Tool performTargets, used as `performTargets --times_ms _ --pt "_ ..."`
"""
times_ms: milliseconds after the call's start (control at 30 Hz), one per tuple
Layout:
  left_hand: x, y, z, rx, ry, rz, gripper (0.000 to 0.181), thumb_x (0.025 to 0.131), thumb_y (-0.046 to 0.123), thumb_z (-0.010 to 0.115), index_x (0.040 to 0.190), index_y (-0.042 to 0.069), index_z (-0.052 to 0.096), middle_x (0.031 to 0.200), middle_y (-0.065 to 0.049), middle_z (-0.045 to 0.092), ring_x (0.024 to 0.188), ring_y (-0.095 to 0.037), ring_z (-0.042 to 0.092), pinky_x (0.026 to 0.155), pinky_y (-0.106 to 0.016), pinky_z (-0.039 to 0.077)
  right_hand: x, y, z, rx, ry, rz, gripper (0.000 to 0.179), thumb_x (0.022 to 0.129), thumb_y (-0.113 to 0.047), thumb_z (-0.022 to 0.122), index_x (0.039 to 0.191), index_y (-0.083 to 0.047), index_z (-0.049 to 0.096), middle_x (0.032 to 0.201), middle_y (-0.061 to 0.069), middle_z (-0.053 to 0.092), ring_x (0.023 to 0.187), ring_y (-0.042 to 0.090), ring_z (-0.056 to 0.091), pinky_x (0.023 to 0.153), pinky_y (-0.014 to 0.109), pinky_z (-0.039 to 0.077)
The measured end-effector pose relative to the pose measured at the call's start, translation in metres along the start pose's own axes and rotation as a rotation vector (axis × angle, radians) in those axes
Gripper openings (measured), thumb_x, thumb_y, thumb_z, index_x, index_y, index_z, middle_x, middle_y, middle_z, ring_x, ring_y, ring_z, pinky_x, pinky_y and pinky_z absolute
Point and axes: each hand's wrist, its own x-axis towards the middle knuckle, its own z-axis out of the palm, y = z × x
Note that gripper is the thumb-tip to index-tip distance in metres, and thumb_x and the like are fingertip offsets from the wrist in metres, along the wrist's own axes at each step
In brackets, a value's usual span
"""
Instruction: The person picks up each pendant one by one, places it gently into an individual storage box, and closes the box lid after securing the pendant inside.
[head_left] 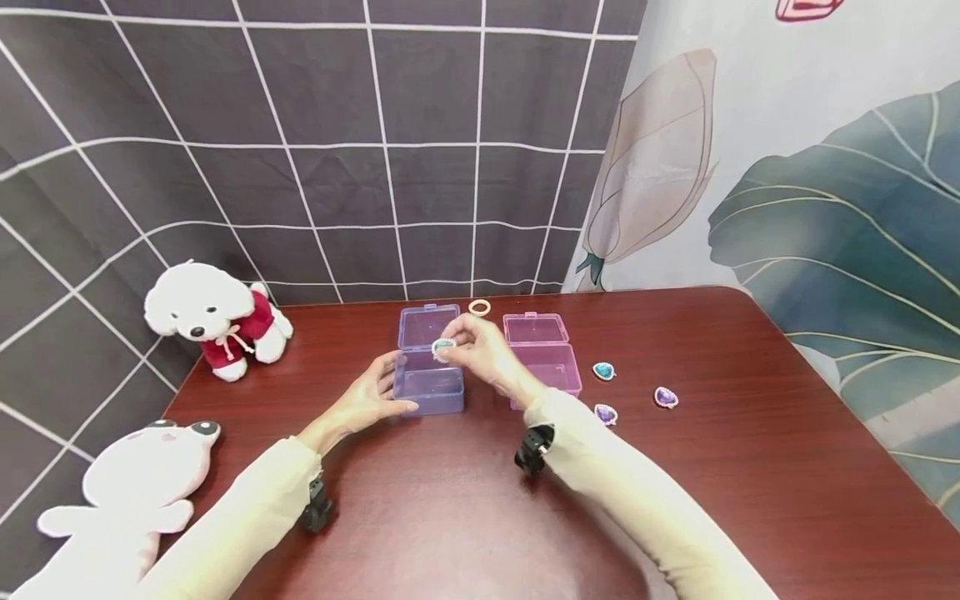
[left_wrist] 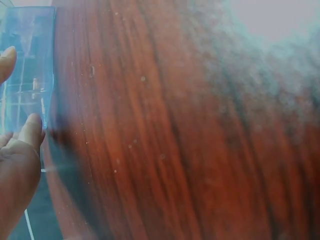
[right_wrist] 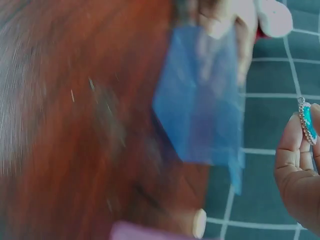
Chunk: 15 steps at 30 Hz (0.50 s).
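Note:
My right hand [head_left: 487,354] pinches a teal gem pendant [head_left: 443,344] with a beaded pale rim, held up over the blue see-through plastic box [head_left: 429,403]. Seen from the right wrist, the teal pendant [right_wrist: 307,121] sits between thumb and fingertips. The box stands with its lid [head_left: 429,327] tipped back. My left hand [head_left: 363,396] holds the box's left end, thumb along the front and fingers toward the back. In the left wrist view, that hand [left_wrist: 20,165] is partly cut off beside the blue box [left_wrist: 30,55].
A pink box [head_left: 551,371] with its lid up stands right of the blue one. Another teal pendant [head_left: 603,370] and purple pendants [head_left: 665,397] [head_left: 606,414] lie farther right. Behind is a pale ring [head_left: 479,307]. Plush toys [head_left: 202,308] [head_left: 146,471] sit left.

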Motion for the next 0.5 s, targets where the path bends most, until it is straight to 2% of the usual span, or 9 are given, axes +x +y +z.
performTargets --times_ms 200,333,500 --pt "-0.001 -0.002 0.001 0.019 0.002 0.008 0.089 0.078 -0.003 0.071 0.144 -0.006 0.011 0.151 -0.029 0.016 0.138 -0.043 0.022 0.111 -0.049 0.029 0.006 0.011 0.022 -0.139 -0.079 0.057 0.017 0.077 0.005 0.071 0.087 0.005 0.058 0.068 0.005 0.060 0.057 0.004 0.056 0.059 0.026 0.059" --pt "-0.001 -0.002 0.000 0.030 0.004 0.016 0.088 0.078 -0.002 0.071 0.144 -0.006 0.013 0.150 -0.029 0.017 0.138 -0.043 0.022 0.111 -0.047 0.030 0.010 0.009 0.030 -0.295 -0.142 0.073 0.017 0.075 0.002 0.073 0.083 0.001 0.059 0.067 0.004 0.060 0.056 0.004 0.056 0.055 0.019 0.056" --pt "-0.001 -0.002 -0.001 0.026 -0.004 0.030 0.086 0.078 -0.004 0.070 0.143 -0.005 0.014 0.148 -0.029 0.020 0.137 -0.042 0.026 0.108 -0.042 0.035 0.016 0.008 0.038 -0.502 -0.256 0.058 0.015 0.073 -0.002 0.074 0.077 -0.002 0.060 0.063 -0.001 0.055 0.057 0.004 0.051 0.052 0.013 0.046"
